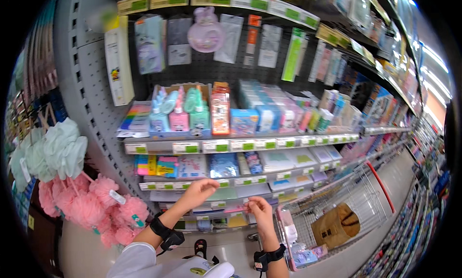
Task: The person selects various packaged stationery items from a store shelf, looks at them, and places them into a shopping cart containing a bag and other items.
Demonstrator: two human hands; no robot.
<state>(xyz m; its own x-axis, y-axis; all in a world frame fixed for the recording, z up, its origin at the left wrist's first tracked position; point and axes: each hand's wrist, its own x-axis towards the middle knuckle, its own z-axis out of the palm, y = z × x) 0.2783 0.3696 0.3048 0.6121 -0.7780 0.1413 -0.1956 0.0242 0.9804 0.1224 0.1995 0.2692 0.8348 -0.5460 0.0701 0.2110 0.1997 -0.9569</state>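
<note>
My left hand (200, 192) hovers in front of the lower shelves, its fingers loosely bent and nothing visible in it. To its right, my right hand (260, 210) is raised with thumb and fingertips close together. A slim pink item (235, 208) shows at those fingertips; whether I hold it or it lies on the shelf behind, I cannot tell. Behind my left hand, flat packs and a dark blue pack (223, 165) lie on a shelf. Above them, pump bottles in blue, pink (179, 121) and green stand in a tray beside an orange box (220, 108).
A wire shopping cart (361, 191) stands at my right, holding a brown paper bag (335, 225) and small packs (305, 255). Pink mesh bath puffs (86, 206) and pale green ones (66, 148) hang at the left. Carded goods (149, 43) hang above the shelf.
</note>
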